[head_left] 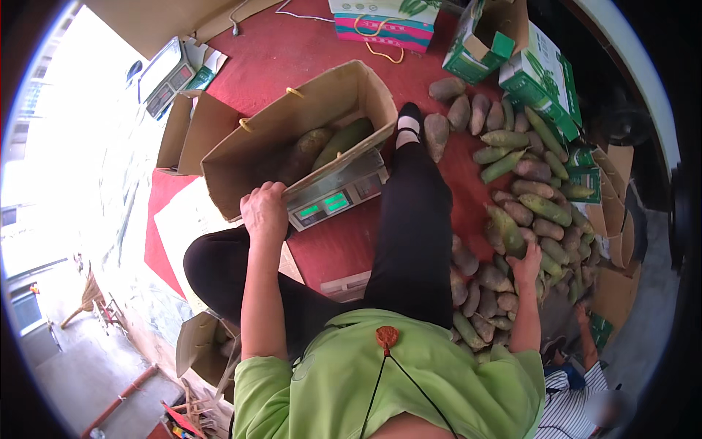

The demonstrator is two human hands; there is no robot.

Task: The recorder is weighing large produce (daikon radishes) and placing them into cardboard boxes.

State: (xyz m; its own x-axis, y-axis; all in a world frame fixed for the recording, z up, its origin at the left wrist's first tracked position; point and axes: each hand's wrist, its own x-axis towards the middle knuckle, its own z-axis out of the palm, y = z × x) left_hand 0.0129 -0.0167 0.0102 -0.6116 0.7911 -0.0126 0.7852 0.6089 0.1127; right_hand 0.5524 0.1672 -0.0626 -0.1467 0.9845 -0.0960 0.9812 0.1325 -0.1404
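Note:
My left hand (265,211) is closed on the near rim of an open cardboard box (241,164) with yellow rope handles. Inside the box lie large green and brownish radishes (344,140). The box rests on a digital scale (329,205) with lit green displays. On the right, my right hand (525,268) reaches into a big heap of radishes (537,208); its fingers are closed around the lower end of a green radish (504,228), and part of the grip is hidden.
A second scale (167,77) and an open carton (191,135) stand at left. Green printed boxes (541,80) edge the heap, and a pink-and-white box (384,25) is at the far side. Another person (578,395) is at the lower right, one arm toward the heap.

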